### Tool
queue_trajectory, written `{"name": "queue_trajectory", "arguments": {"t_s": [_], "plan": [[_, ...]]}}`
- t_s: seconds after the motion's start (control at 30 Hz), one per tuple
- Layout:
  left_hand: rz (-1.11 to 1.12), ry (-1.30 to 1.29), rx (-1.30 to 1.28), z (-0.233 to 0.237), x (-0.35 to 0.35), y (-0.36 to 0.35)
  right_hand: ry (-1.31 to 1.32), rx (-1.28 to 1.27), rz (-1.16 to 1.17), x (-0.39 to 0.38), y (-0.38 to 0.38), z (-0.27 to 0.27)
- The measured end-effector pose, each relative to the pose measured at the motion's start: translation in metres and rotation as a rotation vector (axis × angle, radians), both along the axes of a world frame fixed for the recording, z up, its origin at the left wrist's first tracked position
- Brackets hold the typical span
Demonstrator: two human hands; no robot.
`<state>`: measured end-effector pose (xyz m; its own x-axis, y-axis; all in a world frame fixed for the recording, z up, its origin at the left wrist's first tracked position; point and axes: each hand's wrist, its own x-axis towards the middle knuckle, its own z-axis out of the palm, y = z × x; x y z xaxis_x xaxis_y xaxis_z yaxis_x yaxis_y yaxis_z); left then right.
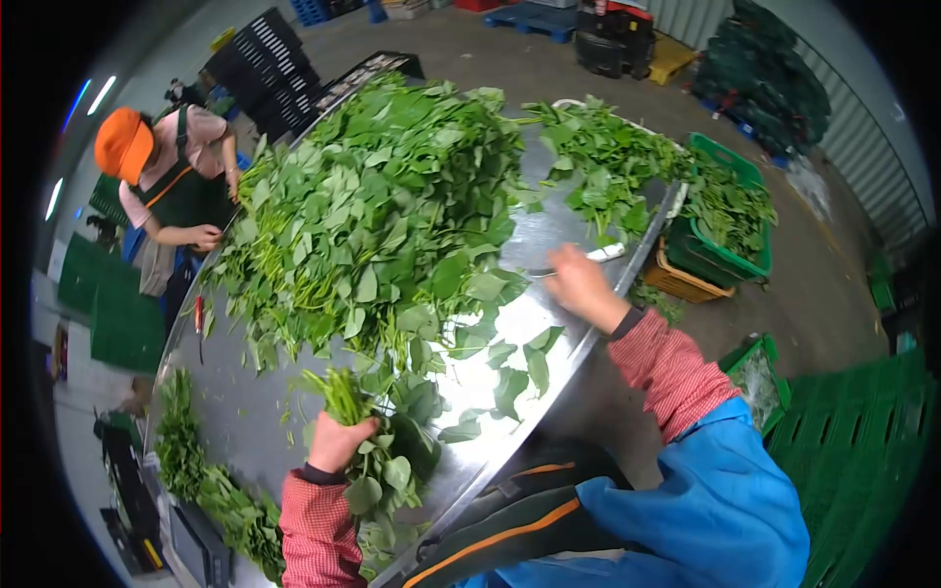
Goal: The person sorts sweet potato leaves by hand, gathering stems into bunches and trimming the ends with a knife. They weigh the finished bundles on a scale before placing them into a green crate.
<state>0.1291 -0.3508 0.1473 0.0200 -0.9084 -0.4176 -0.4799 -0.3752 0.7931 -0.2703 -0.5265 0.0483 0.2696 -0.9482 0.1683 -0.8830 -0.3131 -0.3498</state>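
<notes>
A bunch of leafy green stems (343, 397) is gripped in my left hand (338, 441), its cut ends up and its leaves hanging toward the table edge. My right hand (580, 284), a little blurred, is over the right side of the metal table (529, 323), closed on a knife with a white handle (608, 253); its thin blade points left. A large heap of leafy greens (382, 186) fills the middle of the table. Loose leafy stems (510, 367) lie between my hands.
A co-worker in an orange cap (125, 145) stands at the far left edge. A red-handled knife (199, 314) lies on the left. More greens (608, 157) lie back right, beside a filled green crate (720, 211). Bundles (230, 505) line the near left edge.
</notes>
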Motion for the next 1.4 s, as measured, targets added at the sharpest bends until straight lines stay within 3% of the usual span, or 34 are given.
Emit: {"name": "queue_trajectory", "arguments": {"t_s": [0.07, 0.17, 0.23, 0.33, 0.37, 0.5, 0.6, 0.77, 0.9, 1.1, 1.13, 1.27, 1.3, 1.33, 1.4], "plan": [[-0.023, 0.040, 0.017, -0.015, -0.012, 0.003, 0.315, -0.157, -0.066, -0.042, -0.026, -0.042], [0.025, 0.213, 0.043, -0.041, -0.028, 0.008, 0.387, -0.253, -0.023, -0.071, -0.047, -0.072], [0.077, 0.245, 0.046, -0.042, -0.034, 0.004, 0.327, -0.202, 0.041, -0.068, -0.050, -0.068], [0.176, 0.322, 0.092, -0.061, -0.025, 0.003, -0.077, 0.023, 0.113, -0.020, -0.013, -0.023], [0.192, 0.309, 0.102, -0.057, -0.027, 0.001, -0.159, 0.261, 0.047, -0.004, -0.002, -0.020], [0.233, 0.367, 0.045, -0.060, -0.029, 0.001, -0.403, 0.434, 0.314, 0.066, 0.055, 0.033], [0.256, 0.387, 0.055, -0.054, -0.034, 0.001, -0.542, 0.105, 0.581, 0.105, 0.077, 0.049], [0.212, 0.486, 0.086, -0.055, -0.032, 0.006, -0.451, 0.200, 0.671, 0.139, 0.100, 0.072], [0.382, 0.737, 0.131, -0.046, -0.023, 0.018, -0.496, 0.264, 0.648, 0.150, 0.104, 0.075], [0.318, 0.700, 0.101, -0.034, -0.013, 0.029, -0.612, 0.433, 0.539, 0.159, 0.108, 0.060], [0.318, 0.698, 0.095, -0.030, -0.017, 0.029, -0.623, 0.565, 0.516, 0.163, 0.110, 0.066], [0.271, 0.717, 0.066, -0.035, -0.018, 0.029, -0.809, 0.559, 0.614, 0.177, 0.120, 0.062], [0.238, 0.727, 0.049, -0.036, -0.019, 0.029, -0.776, 0.454, 0.652, 0.177, 0.118, 0.063], [0.369, 0.804, 0.113, -0.036, -0.022, 0.031, -0.743, 0.349, 0.689, 0.175, 0.116, 0.067], [0.363, 0.727, 0.083, -0.046, -0.016, 0.030, -0.614, 0.171, 0.750, 0.173, 0.115, 0.075]]}}
